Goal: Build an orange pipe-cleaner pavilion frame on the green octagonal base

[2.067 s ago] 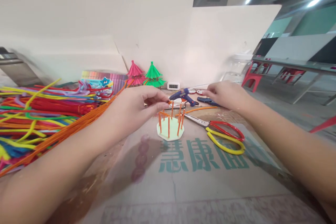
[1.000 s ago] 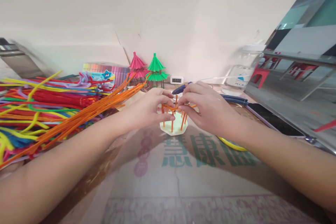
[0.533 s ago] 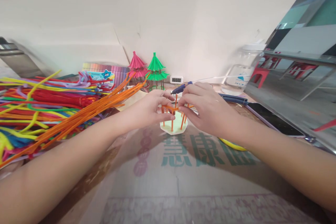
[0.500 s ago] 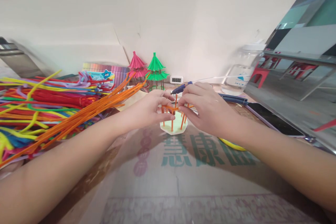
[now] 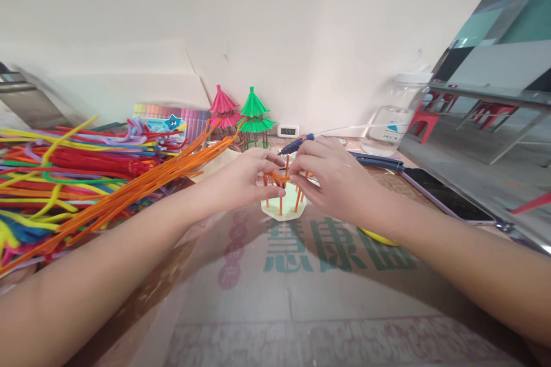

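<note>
A pale green many-sided base [image 5: 282, 210] stands on the printed sheet with several upright orange pipe cleaner posts [image 5: 297, 199] around its edge. Across the post tops runs an orange pipe cleaner [image 5: 282, 178]. My left hand [image 5: 256, 175] pinches that strip at the left side, thumb below and fingers curled over. From the right, my right hand [image 5: 327, 175] closes thumb and fingertips on the same strip near the front posts. My fingers hide part of the strip and the rear posts.
Many coloured pipe cleaners [image 5: 86, 166] lie at left, marker pens [image 5: 196, 123] behind. Pink [image 5: 222, 106] and green [image 5: 255, 109] pagoda models stand near a small clock [image 5: 288, 131]. A blue glue gun [image 5: 297, 144], water bottle [image 5: 390, 120] and phone [image 5: 447, 195] are at right.
My right hand has shifted slightly left along the orange strip. My left hand keeps its pinch. The whole view has moved a little.
</note>
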`<move>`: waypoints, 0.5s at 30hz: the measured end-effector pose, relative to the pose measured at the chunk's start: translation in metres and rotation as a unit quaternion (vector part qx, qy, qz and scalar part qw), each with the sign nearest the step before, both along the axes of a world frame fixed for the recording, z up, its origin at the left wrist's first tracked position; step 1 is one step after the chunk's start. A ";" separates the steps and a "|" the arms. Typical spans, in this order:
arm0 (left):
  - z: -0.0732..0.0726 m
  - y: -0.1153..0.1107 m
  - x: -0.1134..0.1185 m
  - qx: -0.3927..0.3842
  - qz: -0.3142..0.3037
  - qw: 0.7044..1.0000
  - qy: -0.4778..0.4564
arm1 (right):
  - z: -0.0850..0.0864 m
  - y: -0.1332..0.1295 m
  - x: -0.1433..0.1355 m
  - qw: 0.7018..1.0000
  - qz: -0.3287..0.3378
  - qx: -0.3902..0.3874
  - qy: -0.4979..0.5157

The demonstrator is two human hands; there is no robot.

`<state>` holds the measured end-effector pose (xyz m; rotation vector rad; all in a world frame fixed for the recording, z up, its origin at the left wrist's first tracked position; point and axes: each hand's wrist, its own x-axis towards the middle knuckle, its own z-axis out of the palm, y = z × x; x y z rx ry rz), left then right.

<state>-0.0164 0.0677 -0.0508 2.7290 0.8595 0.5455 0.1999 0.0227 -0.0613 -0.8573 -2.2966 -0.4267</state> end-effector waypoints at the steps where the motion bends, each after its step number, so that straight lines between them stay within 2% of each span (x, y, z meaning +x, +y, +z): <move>1: 0.000 0.000 0.000 0.001 -0.001 1.000 0.001 | 0.000 0.000 0.000 1.000 -0.002 -0.003 -0.003; 6: -0.002 0.003 -0.002 0.005 -0.006 1.000 0.001 | 0.009 -0.003 0.001 1.000 -0.017 0.010 -0.001; 10: -0.001 0.004 -0.005 -0.001 -0.019 1.000 0.009 | 0.012 -0.012 0.013 0.990 -0.019 -0.051 0.131; 13: 0.001 0.004 -0.006 0.007 -0.022 1.000 0.020 | -0.005 -0.018 0.023 0.963 -0.039 -0.142 0.227; 15: 0.002 0.005 -0.007 0.010 -0.024 0.999 0.026 | -0.023 -0.019 0.027 0.948 -0.044 -0.211 0.233</move>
